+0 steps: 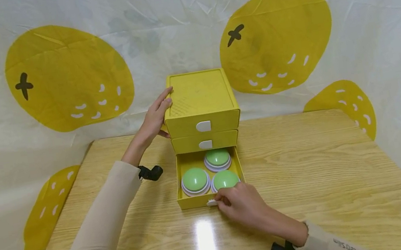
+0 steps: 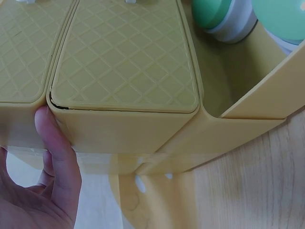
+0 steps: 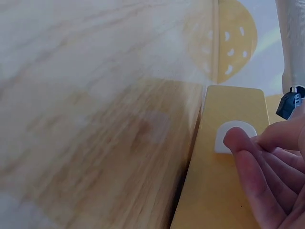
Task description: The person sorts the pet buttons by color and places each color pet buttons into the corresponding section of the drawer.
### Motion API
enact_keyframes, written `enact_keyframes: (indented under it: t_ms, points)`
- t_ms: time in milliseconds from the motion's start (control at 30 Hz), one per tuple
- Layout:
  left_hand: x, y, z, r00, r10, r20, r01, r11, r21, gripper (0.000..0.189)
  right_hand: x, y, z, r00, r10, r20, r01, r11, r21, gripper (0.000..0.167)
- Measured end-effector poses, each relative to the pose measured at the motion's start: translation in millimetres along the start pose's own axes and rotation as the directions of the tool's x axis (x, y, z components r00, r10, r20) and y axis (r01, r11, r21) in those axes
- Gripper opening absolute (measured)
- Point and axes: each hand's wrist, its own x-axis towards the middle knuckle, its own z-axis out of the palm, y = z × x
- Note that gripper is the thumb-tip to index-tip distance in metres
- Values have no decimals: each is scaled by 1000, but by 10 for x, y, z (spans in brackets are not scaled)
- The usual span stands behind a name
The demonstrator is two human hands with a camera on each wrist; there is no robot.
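Note:
A yellow drawer box (image 1: pixel 200 91) with stacked drawers stands on the table, its bottom drawer (image 1: pixel 191 203) pulled out toward me. Inside that drawer lie three round green-domed push buttons (image 1: pixel 195 179) with whitish bases. My left hand (image 1: pixel 154 117) rests along the box's left side, fingertips at the top edge; in the left wrist view the thumb (image 2: pixel 59 148) presses the side near a seam. With thumb and fingers, my right hand (image 1: pixel 243 205) pinches the white drawer tab (image 3: pixel 223 140) on the bottom drawer's front. Part of the nearest button is hidden behind this hand.
The two upper drawers, each with a white tab (image 1: pixel 203 126), are pushed in. Under the box is a wood-grain table (image 1: pixel 321 158). A white curtain (image 1: pixel 175 23) printed with yellow fruit hangs behind and at both sides.

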Motion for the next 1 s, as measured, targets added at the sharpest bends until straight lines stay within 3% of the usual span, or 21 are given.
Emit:
enact_keyframes:
  t_ms: [300, 700, 1000]
  points:
    - [10, -38, 6, 999, 34, -24, -33, 999, 10, 52, 75, 26, -37, 1000, 21, 7, -21, 1000, 1, 6]
    - [10, -44, -1, 1000, 10, -17, -10, 1000, 1, 51, 279, 92, -39, 996, 88, 16, -87, 995, -44, 7]
    - [-133, 195, 18, 1000, -19, 18, 19, 1000, -13, 56, 429, 215, -17, 992, 125, 33, -123, 991, -57, 6]
